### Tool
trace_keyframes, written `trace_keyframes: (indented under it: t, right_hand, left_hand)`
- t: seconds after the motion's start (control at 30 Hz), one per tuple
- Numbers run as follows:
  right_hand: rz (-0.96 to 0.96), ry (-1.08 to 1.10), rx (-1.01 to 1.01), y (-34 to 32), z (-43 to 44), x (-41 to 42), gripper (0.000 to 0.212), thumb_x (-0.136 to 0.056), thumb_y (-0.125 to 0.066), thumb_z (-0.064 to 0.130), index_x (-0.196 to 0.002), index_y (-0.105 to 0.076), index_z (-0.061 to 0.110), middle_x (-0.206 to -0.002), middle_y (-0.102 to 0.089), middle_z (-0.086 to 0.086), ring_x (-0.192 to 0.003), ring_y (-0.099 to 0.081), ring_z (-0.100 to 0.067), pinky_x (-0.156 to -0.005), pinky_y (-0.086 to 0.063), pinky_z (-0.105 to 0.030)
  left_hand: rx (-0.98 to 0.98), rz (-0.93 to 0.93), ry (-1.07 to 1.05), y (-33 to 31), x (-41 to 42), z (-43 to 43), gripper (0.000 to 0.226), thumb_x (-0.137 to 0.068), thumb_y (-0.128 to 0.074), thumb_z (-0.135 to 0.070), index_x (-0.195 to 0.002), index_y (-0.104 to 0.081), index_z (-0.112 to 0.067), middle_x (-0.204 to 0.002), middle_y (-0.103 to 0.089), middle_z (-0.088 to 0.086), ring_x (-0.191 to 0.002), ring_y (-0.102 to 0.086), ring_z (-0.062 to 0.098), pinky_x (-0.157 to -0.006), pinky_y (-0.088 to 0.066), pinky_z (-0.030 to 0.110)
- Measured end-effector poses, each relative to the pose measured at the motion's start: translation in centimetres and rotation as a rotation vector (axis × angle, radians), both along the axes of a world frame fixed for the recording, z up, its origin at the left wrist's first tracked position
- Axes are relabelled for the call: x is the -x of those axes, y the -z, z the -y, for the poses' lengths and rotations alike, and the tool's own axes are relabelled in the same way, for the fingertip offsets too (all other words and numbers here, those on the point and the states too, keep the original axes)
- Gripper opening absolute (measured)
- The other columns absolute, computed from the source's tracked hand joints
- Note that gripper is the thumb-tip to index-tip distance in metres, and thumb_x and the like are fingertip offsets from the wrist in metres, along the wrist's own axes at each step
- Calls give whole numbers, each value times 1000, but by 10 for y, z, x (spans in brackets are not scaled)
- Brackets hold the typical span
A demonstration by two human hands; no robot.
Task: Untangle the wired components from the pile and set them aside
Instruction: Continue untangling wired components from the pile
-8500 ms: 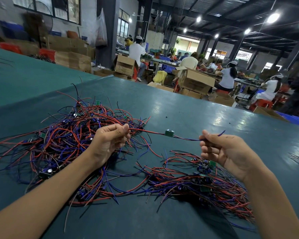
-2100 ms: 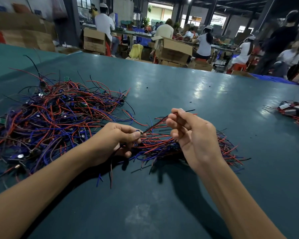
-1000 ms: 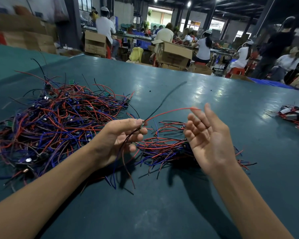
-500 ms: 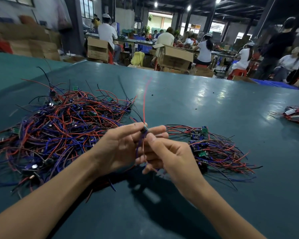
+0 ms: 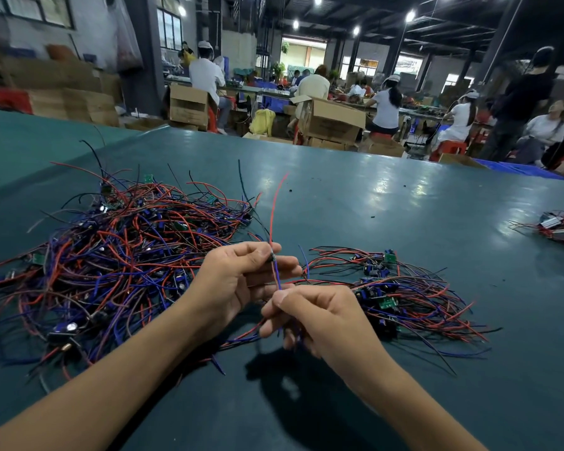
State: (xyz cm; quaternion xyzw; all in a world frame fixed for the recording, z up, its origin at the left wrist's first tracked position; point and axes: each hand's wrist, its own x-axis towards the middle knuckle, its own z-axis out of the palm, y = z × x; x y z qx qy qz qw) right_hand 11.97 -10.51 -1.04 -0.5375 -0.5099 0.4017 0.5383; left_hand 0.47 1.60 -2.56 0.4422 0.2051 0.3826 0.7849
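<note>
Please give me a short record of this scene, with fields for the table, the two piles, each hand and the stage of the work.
surface: table, dark green
left side: tangled pile of red, blue and black wires
right side: set-aside pile, smaller
left hand: pinches a small component; its red wire points up
right hand: pinches the blue wire below it
stage: one piece held, not yet set aside
</note>
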Motion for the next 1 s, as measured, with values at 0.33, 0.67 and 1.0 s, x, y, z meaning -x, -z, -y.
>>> trace_keyframes:
  t: [0.33,0.67,1.0]
  right_hand:
    - [579,-145,-164,4,10,6,28,-103,-57,18,-82,-74,8,-68,-70,2,-56,-58,-10,-54,-41,-20]
    - [1158,-225,-410,-6,16,-15,32,-96,-57,31,-68,-55,15,-61,-50,3,-59,-45,-19,-57,-40,-37]
    - [1130,-129,-563,1,11,-20,43,-99,-59,28,-61,-41,20,-59,-31,10,-53,-28,-14,-49,-28,-33]
  left_hand:
    - [97,66,-165,5,1,-12,24,-98,-56,-15,-103,-61,7,-102,-73,29,-96,-74,39,-71,-63,42]
    - [77,91,-127,12,-1,-11,36,-89,-63,-24,-107,-60,7,-106,-72,28,-99,-73,39,-73,-63,43]
    - [120,191,-129,8,2,-13,40,-89,-61,-28,-115,-61,2,-111,-72,25,-104,-72,35,-73,-62,41]
